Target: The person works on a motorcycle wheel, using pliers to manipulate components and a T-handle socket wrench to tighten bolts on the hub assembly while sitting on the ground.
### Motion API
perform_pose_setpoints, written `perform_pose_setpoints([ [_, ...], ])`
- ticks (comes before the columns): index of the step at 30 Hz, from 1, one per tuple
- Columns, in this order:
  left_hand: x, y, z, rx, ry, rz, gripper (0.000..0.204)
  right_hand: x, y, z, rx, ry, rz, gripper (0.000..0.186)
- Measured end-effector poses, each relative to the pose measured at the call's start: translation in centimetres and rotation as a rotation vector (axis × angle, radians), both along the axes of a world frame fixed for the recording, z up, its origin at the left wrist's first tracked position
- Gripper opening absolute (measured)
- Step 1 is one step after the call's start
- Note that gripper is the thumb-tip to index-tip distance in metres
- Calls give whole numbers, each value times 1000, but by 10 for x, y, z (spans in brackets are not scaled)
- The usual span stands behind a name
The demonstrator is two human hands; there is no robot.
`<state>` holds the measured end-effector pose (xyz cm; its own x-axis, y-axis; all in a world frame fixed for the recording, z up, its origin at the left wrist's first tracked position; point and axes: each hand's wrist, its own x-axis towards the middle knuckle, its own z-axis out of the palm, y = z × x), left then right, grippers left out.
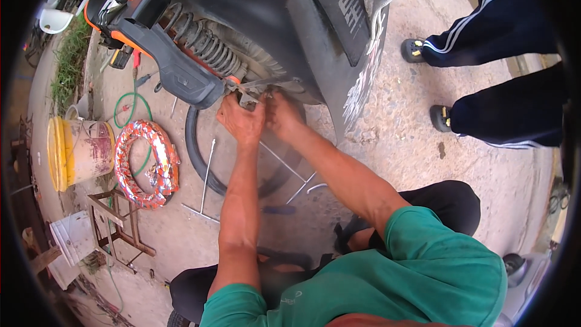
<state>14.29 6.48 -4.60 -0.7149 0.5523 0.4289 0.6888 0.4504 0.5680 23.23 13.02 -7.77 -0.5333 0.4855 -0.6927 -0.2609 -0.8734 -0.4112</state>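
Both my hands are at the lower end of the coil-spring shock absorber (209, 48) on an orange and black motorcycle (175, 66). My left hand (240, 120) is closed at a metal bracket (247, 98) just below the spring, and its fingertips partly cover that part. Close beside it, my right hand (281, 112) has its fingers bent in around something small that I cannot make out. The black rear mudguard (339, 30) hangs just right of my hands. Beneath my forearms lies a black tire (195, 145) on the concrete.
Two T-handle wrenches (209, 172) (284, 163) lie on the ground. To the left are a foil-wrapped tire (125, 169), a tipped yellow and white bucket (91, 151), a green hose (118, 109) and a rusty metal frame (124, 242). A person in dark striped trousers (490, 30) stands at right.
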Motion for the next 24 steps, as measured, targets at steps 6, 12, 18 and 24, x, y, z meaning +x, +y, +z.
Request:
perform_pose_setpoints([
  [6,0,5,-13,0,-6,-22,70,4,0,-7,184,-51,16,29],
  [12,-6,0,-15,5,3,-18,69,-1,0,7,1,-23,40,23],
  [18,-4,3,-2,7,11,-14,68,-5,-3,0,163,15,-70,26],
  [24,2,8,1,135,-20,-145,54,-6,-3,-29,142,43,38,25],
])
